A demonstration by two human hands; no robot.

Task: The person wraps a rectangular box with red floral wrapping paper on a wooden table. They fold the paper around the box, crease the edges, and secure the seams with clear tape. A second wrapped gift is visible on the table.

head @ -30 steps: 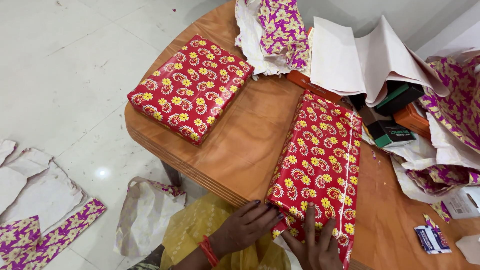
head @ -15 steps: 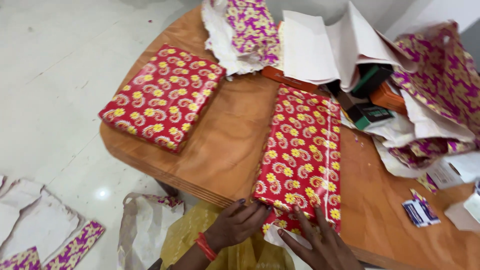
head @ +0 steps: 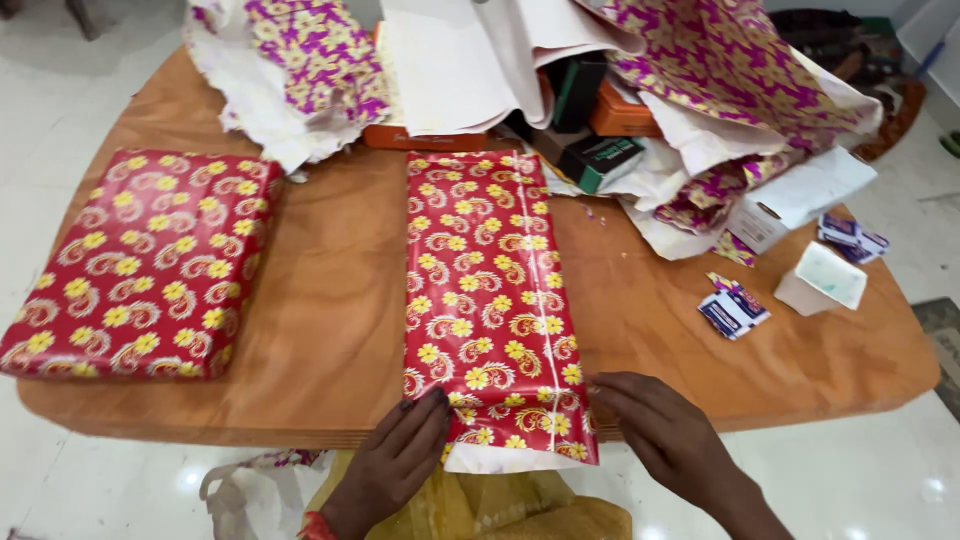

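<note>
A rounded wooden table (head: 320, 300) with an orange-brown top and a layered, ridged edge fills most of the view. Around it lies a floor (head: 880, 480) of glossy pale tiles (ceiling light shows as small bright spots below the table's near edge on both sides). Beyond the table's far right corner sits a dark heap (head: 835, 30) on the floor, too blurred to tell apart. To the table's right, at the frame edge, a patterned mat (head: 945, 335) lies on the tiles. Lighting is even and soft.
</note>
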